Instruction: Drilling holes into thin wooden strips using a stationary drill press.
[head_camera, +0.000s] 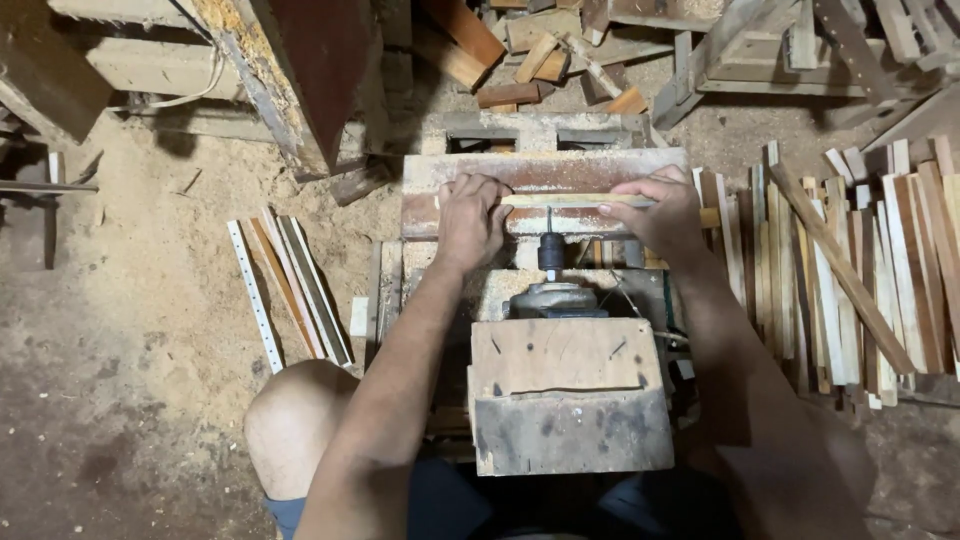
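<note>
We see both hands pressed on a thin wooden slat (575, 200) that lies crosswise on the reddish, sawdust-covered surface (540, 168) of a small homemade drilling rig. The left hand (470, 215) lies over the slat's left end, fingers curled down over it, so its grip is clamped on the slat. The right hand (660, 210) covers the slat's right part, fingers closed over the top edge and thumb at the near side, likewise clamped on the slat. A short stub of the slat sticks out to the right of that hand.

Between the two hands, just near of the slat, a drill bit (548, 220) points at the slat's near edge; we cannot tell whether its tip touches the wood. The bit sits in a dark chuck (551, 253), which runs back into a grey motor housing (555, 298). Nearer to us, a worn wooden block (568, 405) covers the rest of the machine.

To the right, a large stack of similar wooden strips (850, 270) lies on the floor, just beside the right forearm. To the left, a few strips (290, 285) rest on the sawdust floor (150, 300), well apart from the left hand. A bare knee (290, 420) shows at the near left. Scrap offcuts (540, 55) are scattered at the far side.
</note>
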